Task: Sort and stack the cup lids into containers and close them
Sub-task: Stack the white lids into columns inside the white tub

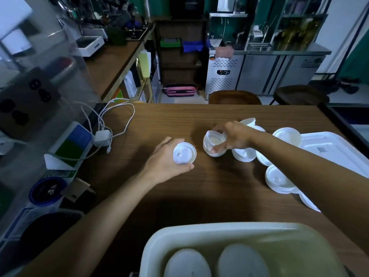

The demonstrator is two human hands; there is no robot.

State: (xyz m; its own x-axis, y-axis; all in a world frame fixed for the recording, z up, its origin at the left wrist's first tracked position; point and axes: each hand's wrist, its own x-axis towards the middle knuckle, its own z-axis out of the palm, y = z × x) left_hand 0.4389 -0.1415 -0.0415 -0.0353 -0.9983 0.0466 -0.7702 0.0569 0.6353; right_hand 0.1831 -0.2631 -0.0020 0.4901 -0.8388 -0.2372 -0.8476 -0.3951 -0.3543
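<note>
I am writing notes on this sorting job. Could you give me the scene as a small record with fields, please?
left hand: grips a white lid
right hand: grips a tilted stack of lids
loose lids: several on the wooden table, right of the hands
beige container: open, nearest the camera, two lid stacks inside
white tray: at the table's right side
</note>
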